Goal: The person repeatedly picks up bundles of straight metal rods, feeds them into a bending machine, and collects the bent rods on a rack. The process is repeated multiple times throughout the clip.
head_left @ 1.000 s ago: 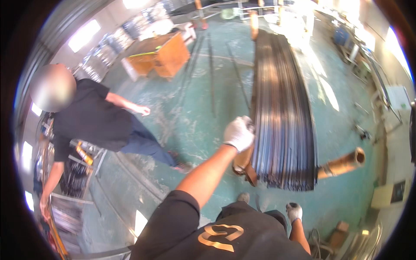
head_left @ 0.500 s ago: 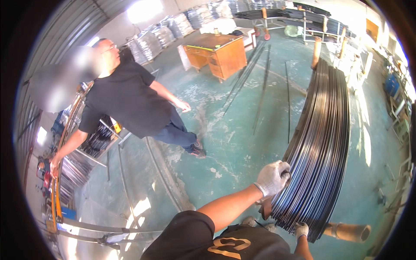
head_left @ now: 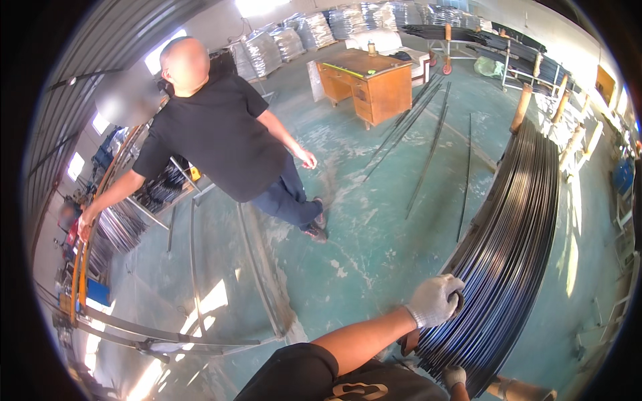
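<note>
A long bundle of thin dark metal rods runs away from me on the right. At its left edge, toward the near end, is my left hand in a pale work glove. Its fingers are curled closed against a dark rounded thing whose kind I cannot make out. My right hand, also gloved, is at the near ends of the rods, low in view. Its fingers are too small and hidden to show whether they grip any rods.
Wooden posts stand by the bundle's far end; a round wooden bar sticks out near its close end. Loose rods lie on the green floor before a wooden desk. A person stands left, one hand on a curved orange bar.
The view has shifted, so the scene sits farther right and lower. My left hand stays by the bundle's left edge, still curled. The person at left has turned their head.
</note>
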A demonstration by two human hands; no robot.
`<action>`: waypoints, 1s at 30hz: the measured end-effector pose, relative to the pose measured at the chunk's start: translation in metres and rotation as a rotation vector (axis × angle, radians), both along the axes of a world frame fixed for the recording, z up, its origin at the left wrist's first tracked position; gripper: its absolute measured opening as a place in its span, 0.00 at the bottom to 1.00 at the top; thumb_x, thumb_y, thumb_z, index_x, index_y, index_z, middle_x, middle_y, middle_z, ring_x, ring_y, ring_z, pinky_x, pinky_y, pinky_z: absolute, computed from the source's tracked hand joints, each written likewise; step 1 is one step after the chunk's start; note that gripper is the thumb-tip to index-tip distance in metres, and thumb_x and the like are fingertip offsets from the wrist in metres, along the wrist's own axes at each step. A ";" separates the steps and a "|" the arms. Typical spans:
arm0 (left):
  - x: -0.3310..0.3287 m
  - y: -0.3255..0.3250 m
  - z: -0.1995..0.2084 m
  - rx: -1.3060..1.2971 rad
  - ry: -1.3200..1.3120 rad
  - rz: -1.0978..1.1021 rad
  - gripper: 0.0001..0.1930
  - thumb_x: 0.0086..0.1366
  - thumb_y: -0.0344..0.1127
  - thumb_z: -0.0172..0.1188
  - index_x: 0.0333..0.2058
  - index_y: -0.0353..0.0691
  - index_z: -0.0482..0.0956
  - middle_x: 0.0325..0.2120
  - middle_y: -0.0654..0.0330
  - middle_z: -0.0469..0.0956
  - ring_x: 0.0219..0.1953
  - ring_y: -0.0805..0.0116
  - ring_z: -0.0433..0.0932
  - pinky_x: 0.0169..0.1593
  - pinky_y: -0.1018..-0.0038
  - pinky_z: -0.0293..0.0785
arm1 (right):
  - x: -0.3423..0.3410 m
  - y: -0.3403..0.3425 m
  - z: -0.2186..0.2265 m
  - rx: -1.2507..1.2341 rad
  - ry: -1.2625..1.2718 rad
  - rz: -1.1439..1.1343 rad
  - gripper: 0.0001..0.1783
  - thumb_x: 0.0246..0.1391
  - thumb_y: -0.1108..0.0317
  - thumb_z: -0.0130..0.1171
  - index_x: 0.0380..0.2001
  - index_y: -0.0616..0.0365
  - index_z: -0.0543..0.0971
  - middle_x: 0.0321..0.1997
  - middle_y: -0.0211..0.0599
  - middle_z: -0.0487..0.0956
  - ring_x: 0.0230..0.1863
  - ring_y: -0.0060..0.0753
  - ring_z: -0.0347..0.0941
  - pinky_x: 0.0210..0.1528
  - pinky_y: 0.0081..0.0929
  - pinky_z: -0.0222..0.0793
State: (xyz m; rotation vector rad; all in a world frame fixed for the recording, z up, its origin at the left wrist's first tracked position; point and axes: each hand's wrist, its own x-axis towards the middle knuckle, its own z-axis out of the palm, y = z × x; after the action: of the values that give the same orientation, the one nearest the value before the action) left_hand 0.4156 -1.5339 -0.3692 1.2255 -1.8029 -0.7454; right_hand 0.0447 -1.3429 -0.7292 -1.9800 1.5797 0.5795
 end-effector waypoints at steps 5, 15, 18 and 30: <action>0.003 -0.001 0.000 0.019 0.039 -0.014 0.12 0.69 0.29 0.64 0.50 0.39 0.85 0.45 0.49 0.87 0.48 0.41 0.87 0.55 0.51 0.83 | -0.074 0.009 -0.080 0.044 -0.003 -0.034 0.22 0.71 0.58 0.68 0.63 0.54 0.87 0.59 0.37 0.93 0.62 0.40 0.89 0.66 0.36 0.83; 0.007 0.003 -0.010 -0.001 0.035 0.041 0.12 0.69 0.28 0.63 0.50 0.39 0.86 0.45 0.48 0.87 0.48 0.41 0.86 0.55 0.50 0.83 | 0.046 -0.029 0.093 0.165 -0.131 -0.848 0.22 0.70 0.58 0.67 0.63 0.53 0.88 0.63 0.37 0.92 0.65 0.42 0.88 0.67 0.38 0.81; 0.005 0.000 -0.011 -0.021 0.056 0.017 0.12 0.68 0.29 0.63 0.50 0.39 0.85 0.44 0.48 0.86 0.48 0.41 0.86 0.55 0.50 0.83 | 0.046 -0.021 0.106 0.126 -0.190 -0.695 0.28 0.71 0.46 0.64 0.57 0.57 0.90 0.60 0.53 0.90 0.64 0.56 0.86 0.66 0.49 0.78; 0.009 0.003 -0.010 0.022 0.020 0.015 0.13 0.68 0.28 0.63 0.50 0.39 0.84 0.44 0.48 0.85 0.48 0.42 0.86 0.55 0.50 0.83 | 0.019 0.007 0.047 0.240 -0.448 -0.795 0.24 0.73 0.48 0.58 0.49 0.55 0.91 0.48 0.51 0.93 0.52 0.54 0.89 0.55 0.51 0.80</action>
State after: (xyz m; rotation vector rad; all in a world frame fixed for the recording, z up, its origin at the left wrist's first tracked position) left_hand 0.4244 -1.5308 -0.3792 1.2410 -1.7714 -0.7684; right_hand 0.0635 -1.3361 -0.6825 -1.0611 1.7171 -0.0047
